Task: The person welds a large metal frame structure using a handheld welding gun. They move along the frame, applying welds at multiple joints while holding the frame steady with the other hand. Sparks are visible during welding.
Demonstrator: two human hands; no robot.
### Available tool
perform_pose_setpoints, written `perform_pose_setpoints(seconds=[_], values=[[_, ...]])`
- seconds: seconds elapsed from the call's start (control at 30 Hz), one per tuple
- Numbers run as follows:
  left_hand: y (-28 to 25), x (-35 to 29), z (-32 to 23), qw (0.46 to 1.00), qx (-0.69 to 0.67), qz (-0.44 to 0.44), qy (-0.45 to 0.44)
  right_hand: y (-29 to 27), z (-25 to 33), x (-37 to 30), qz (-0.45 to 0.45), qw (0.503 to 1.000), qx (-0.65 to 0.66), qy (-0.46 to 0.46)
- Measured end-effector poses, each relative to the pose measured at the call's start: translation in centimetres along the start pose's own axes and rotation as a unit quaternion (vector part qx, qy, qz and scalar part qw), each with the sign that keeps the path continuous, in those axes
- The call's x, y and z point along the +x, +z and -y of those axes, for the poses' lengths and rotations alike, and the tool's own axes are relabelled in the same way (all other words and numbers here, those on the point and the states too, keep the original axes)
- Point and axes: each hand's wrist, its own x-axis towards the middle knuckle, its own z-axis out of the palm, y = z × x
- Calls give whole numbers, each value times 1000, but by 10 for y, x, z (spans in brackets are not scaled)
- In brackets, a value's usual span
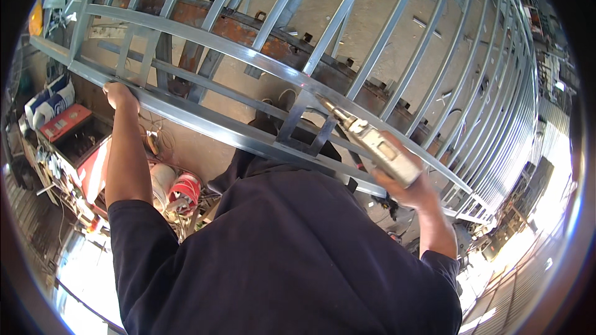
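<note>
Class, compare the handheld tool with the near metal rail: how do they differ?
The handheld tool is short, with a narrow tip; the near metal rail is far longer. The tool looks pale and beige, the rail shiny grey. The right hand holds the tool; the left hand rests on the rail. Both have a hand on them.

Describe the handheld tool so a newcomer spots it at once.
Find the large silvery frame of slanting bars. Over its near side, the right hand grips the tool. Its pale, blocky body and narrow tip set it apart from the long bars.
</note>
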Motion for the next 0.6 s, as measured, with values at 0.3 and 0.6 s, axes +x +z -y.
perform_pose_setpoints(seconds=[0.3,0.6], values=[[5,-24,-6,1000,-2,3,-2,116,-10,-12,-129,961,-227,-93],[15,9,13,997,68,4,40,162,-21,-3,-205,930,-287,-100]])
